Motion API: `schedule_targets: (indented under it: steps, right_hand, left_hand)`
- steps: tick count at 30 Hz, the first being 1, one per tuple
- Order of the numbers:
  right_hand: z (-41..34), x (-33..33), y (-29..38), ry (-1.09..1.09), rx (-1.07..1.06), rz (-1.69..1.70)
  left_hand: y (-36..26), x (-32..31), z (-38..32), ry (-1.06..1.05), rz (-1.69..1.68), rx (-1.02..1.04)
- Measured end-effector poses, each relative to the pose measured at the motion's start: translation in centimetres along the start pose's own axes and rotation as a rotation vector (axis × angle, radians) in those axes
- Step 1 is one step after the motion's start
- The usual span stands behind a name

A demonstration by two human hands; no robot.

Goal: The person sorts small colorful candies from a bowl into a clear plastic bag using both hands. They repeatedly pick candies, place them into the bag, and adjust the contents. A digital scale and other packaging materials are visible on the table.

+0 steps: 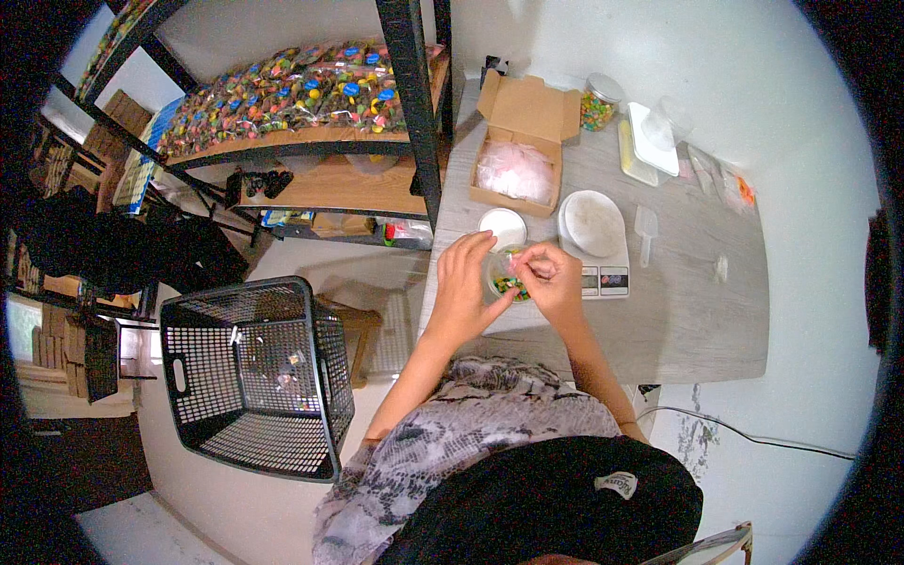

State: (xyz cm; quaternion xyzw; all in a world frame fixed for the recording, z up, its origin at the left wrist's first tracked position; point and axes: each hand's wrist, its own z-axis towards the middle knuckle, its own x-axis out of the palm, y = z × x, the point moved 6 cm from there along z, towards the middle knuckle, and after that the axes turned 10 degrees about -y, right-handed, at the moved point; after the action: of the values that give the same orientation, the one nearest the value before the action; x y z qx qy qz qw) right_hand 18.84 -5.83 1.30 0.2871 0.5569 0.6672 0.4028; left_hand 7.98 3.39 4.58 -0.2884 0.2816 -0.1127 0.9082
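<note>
My left hand [462, 272] curves around the left side of a small clear round tub [496, 286], its thumb along the near side. Multicoloured small sweets or pebbles [510, 288] lie in the tub. Above the tub's opening, my right hand [554, 279] pinches a small pinkish piece, seemingly a clear sachet [513, 263], between thumb and fingers. Just beyond the tub rests a round white lid [503, 224]. A white kitchen scale [597, 226] with a round plate stands close by my right hand, which covers part of its front panel.
Behind the scale are an open cardboard box [551, 194] of pinkish sachets, a jar [600, 102] and a lidded food container [650, 145]. A clear scoop [645, 233] lies right. Left are a black plastic crate [244, 374], a wooden stool [357, 332] and a shelf with bagged sweets [304, 92].
</note>
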Motion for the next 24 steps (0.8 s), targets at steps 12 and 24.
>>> schedule_targets:
  steps: [12, 24]
  right_hand:
    - [-0.6, -0.1, -0.7, 0.115, 0.169, 0.036]
    - [-0.9, 0.2, 0.8, 0.380, -0.200, -0.292]
  left_hand:
    - [1.6, 1.9, -1.7, 0.240, -0.244, -0.139]
    - [1.8, 1.7, -1.7, 0.232, -0.264, -0.094]
